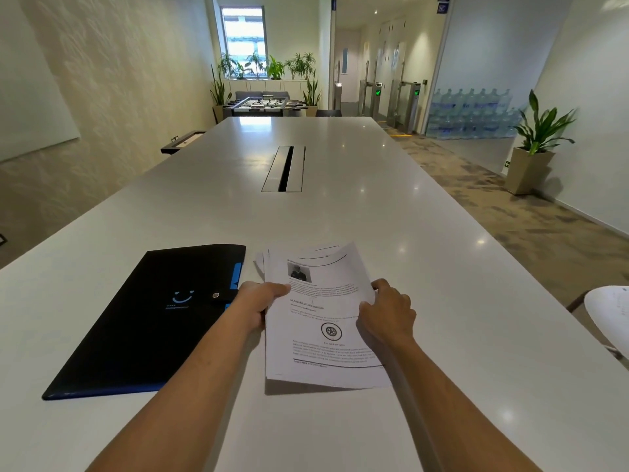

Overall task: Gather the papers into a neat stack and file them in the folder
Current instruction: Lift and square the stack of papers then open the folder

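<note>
A stack of printed white papers (321, 321) is held just above the white table (340, 206), its near edge lifted and casting a shadow. My left hand (258, 303) grips the stack's left edge, thumb on top. On the right edge, my right hand (388, 313) holds the stack with fingers curled over it. The sheets are roughly aligned, with a few corners fanning out at the top left. A black folder (149, 321) with a blue edge and a snap flap lies shut on the table, just left of the papers.
A cable slot (285, 169) is set in the table's middle, farther away. A white chair (609, 318) stands at the table's right edge. A potted plant (536, 148) stands by the right wall, and a foosball table (262, 105) stands beyond the far end.
</note>
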A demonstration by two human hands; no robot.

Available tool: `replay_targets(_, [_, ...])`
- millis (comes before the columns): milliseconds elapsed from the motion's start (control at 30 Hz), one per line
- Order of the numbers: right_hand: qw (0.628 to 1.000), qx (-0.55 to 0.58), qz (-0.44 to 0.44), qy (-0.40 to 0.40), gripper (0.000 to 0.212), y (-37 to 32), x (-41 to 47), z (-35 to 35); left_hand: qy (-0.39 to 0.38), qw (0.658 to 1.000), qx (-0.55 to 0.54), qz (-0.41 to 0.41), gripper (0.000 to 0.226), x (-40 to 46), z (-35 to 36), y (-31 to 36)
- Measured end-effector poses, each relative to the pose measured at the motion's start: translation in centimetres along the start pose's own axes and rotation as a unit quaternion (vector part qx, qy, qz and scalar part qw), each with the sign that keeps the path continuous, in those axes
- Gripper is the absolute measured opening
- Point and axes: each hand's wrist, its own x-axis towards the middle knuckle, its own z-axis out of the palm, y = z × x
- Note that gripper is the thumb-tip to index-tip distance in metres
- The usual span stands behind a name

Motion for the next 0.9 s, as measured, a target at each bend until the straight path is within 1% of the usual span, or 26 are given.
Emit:
replay_targets(67, [1.0,0.014,0.0,0.003,0.038,0.0,-0.2,-0.1,-0.005,0.999,0.034,0.008,0.036,0.0,0.2,0.0])
replay_targets(200, [0.999,0.041,0.006,-0.005,0.033,0.1,-0.4,-0.4,0.036,0.988,0.123,0.083,0.033,0.2,1.4,-1.1])
replay_targets(367, [0.997,0.073,0.011,-0.003,0.031,0.3,-0.8,-0.5,0.002,0.979,0.113,0.17,0.038,-0.4,1.7,-1.7])
replay_targets(433, [0.992,0.12,0.029,-0.002,0.03,0.4,-0.8,-0.6,-0.018,0.972,0.113,0.206,0.036,-1.0,1.6,-1.4])
replay_targets(500, [0.98,0.189,0.061,-0.007,0.038,0.5,-0.6,-1.0,-0.037,0.966,0.096,0.238,0.034,-1.8,1.3,-0.9])
replay_targets(533, [0.968,0.236,0.078,-0.014,0.045,0.5,-0.4,-1.2,-0.047,0.963,0.084,0.252,0.035,-2.2,1.1,-0.6])
replay_targets(567, [0.943,0.318,0.096,-0.023,0.051,0.7,-0.2,-1.5,-0.058,0.96,0.076,0.264,0.036,-2.7,0.9,-0.2])
replay_targets(600, [0.894,0.431,0.113,-0.043,0.055,0.6,0.0,-1.9,-0.066,0.956,0.077,0.277,0.037,-3.1,0.7,0.3])
replay_targets(633, [0.837,0.528,0.124,-0.07,0.055,0.7,0.1,-2.3,-0.073,0.95,0.086,0.29,0.039,-3.6,0.4,0.7])
replay_targets(667, [0.793,0.589,0.119,-0.101,0.053,0.8,0.3,-2.8,-0.082,0.945,0.094,0.303,0.042,-4.0,0.2,1.2])
replay_targets(700, [0.782,0.602,0.094,-0.133,0.048,0.8,0.5,-3.5,-0.092,0.94,0.096,0.316,0.044,-4.4,0.0,1.6])
replay_targets(733, [0.791,0.587,0.059,-0.16,0.042,0.7,0.6,-4.2,-0.1,0.933,0.095,0.331,0.045,-4.7,-0.1,2.0])
replay_targets(767, [0.81,0.561,0.023,-0.17,0.037,0.5,0.8,-4.9,-0.105,0.926,0.094,0.351,0.045,-5.1,-0.2,2.3])
replay_targets(800, [0.826,0.54,-0.006,-0.16,0.034,0.0,0.9,-5.5,-0.104,0.917,0.096,0.372,0.043,-5.5,-0.3,2.7])
replay_targets(833, [0.837,0.53,-0.028,-0.134,0.031,-0.6,0.9,-6.3,-0.098,0.91,0.097,0.391,0.041,-6.0,-0.2,3.2])
replay_targets(900, [0.843,0.527,-0.074,-0.078,0.03,-2.0,0.9,-7.9,-0.084,0.898,0.086,0.423,0.038,-6.9,-0.1,4.2])
